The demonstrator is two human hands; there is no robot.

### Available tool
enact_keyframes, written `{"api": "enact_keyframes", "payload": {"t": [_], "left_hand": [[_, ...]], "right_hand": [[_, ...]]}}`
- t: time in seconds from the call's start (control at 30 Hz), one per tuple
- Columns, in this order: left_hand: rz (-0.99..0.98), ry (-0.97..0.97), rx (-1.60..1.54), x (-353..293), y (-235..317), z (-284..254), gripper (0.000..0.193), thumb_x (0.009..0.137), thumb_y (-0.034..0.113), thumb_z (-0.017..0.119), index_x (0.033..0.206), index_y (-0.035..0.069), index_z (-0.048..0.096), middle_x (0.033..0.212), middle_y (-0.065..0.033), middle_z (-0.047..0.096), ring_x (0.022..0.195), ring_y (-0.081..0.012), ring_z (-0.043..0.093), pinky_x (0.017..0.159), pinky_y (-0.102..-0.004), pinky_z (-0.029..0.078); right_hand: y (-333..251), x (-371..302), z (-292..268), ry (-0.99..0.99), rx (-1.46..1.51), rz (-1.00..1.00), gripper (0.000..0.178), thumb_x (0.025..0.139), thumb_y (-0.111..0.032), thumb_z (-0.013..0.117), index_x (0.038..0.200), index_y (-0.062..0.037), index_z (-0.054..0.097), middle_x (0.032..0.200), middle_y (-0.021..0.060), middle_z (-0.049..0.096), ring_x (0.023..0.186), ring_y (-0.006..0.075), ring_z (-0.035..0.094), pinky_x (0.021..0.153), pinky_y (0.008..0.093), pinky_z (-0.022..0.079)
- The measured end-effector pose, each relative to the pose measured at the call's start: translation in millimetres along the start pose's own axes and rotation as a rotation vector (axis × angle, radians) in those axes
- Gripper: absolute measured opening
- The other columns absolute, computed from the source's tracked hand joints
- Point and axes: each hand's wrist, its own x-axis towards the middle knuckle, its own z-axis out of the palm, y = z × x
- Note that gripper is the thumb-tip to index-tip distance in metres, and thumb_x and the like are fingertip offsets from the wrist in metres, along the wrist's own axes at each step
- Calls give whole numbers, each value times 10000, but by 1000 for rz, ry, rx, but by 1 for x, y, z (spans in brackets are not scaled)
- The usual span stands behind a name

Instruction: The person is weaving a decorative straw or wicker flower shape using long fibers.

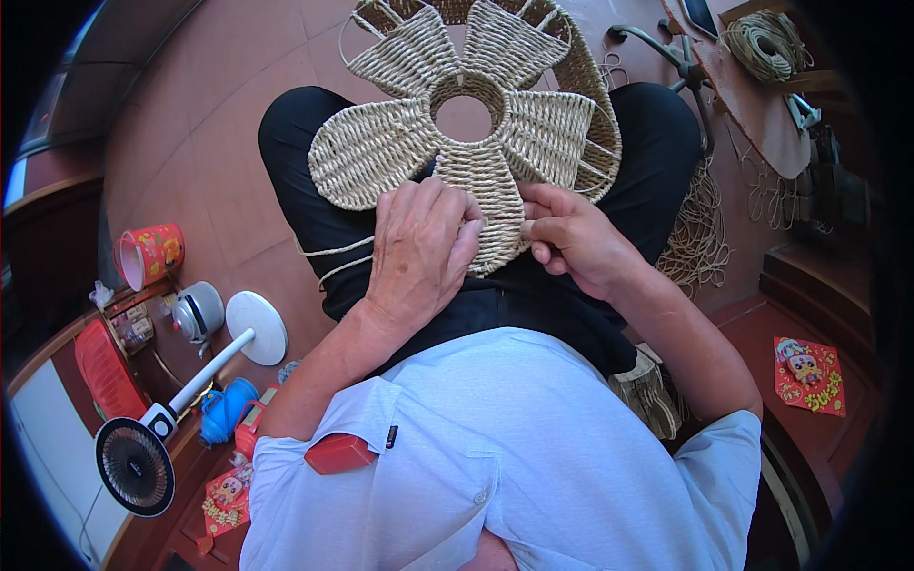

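A flower-shaped woven straw-rope basket piece (547, 124) lies across my lap, with broad petals around a round hole in the middle. Its nearest petal (484, 195) points toward my body, between my two hands. My left hand (424, 243) is closed, its fingers curled over this petal's left side; the fingertips are partly hidden. Two ends of thin cord (335, 251) trail out to the left from beneath that hand. On the opposite edge of the same petal, my right hand (576, 233) pinches with thumb and forefinger, the other fingers bent.
Cord lies in a tangled heap (700, 233) on the floor at right, and a rope coil (764, 46) rests on the table at upper right. To the left are a white standing fan (135, 464), a blue jug (228, 411), a metal pot (198, 312) and a red patterned bucket (149, 257).
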Motion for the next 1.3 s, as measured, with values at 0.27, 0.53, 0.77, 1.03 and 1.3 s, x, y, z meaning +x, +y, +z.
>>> {"api": "enact_keyframes", "payload": {"t": [0.27, 0.53, 0.77, 1.03, 1.3], "left_hand": [[70, 92, 50, 3, 7, 26, 137, 933, 114, 786, 1039, 100, 701, 978, -78, 638, 963, -295, 629, 856, -443, 443], [89, 78, 47, -5, -1, 24, 161, 934, 77, 788, 1085, 93, 733, 995, -79, 658, 971, -306, 637, 878, -443, 474], [204, 10, 164, -12, -2, 19, 296, 887, 65, 755, 1182, 74, 738, 1063, -90, 656, 1026, -297, 652, 939, -439, 501], [278, -77, 370, -8, 3, 16, 354, 892, 104, 694, 1240, 61, 742, 1092, -93, 639, 1059, -284, 658, 972, -437, 515], [230, -82, 209, 5, 0, 8, 120, 882, 120, 683, 982, 58, 667, 999, -97, 601, 996, -269, 644, 910, -412, 520]], "right_hand": [[11, 2, 0, 64, -115, -99, 566, 1041, 42, 511, 1601, 110, 465, 1017, 41, 624, 635, 61, 606, 488, 215, 475], [12, 6, -4, 15, -97, -97, 537, 1042, 52, 499, 1576, 107, 502, 1002, 45, 615, 632, 70, 614, 486, 219, 478], [14, 8, -6, 9, -116, -100, 534, 1036, 63, 480, 1567, 110, 509, 1029, 63, 629, 634, 82, 626, 494, 225, 487], [14, 4, -3, 32, -235, -152, 547, 1041, 72, 448, 1587, 102, 481, 1266, 160, 711, 703, 120, 720, 530, 244, 535], [10, 5, -5, -14, -180, -116, 584, 1022, 93, 437, 1606, 109, 450, 1332, 194, 715, 776, 155, 776, 548, 237, 571]]}}
